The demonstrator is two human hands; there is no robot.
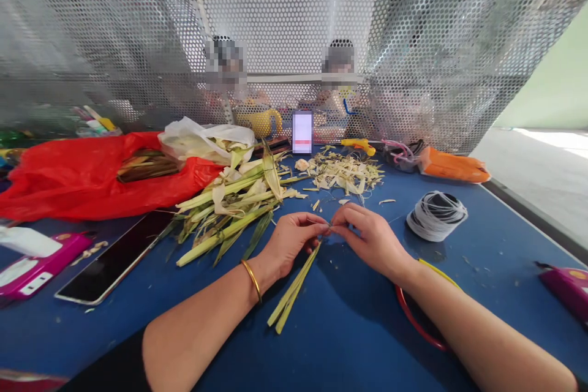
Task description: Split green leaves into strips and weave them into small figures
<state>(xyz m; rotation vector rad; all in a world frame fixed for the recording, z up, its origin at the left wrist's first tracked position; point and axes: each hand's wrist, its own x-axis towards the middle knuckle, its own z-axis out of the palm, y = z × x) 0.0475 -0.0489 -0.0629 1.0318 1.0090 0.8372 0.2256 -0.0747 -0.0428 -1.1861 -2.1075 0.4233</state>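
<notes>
My left hand [294,239], a gold bangle on its wrist, is closed around the top of a small bundle of pale green plant stalks [296,294]. The stalks' cut lower ends point down towards me, just above or on the blue table. Fingertips of my right hand [367,236] meet those of the left at the bundle's top, pinched on what looks like a very fine thread. The exact point of contact is hidden by the fingers. A pile of green and cream stalks and husks [234,208] lies left of my hands. Beyond them are pale trimmings [344,171].
To the right are a white-wound spool [436,215] and an orange packet [452,165]. A red-and-yellow ring [416,318] lies under my right forearm. Leftward are a dark phone [117,257], red bag [92,177] and magenta power strip [46,266]. A perforated metal screen [294,18] stands behind, people beyond.
</notes>
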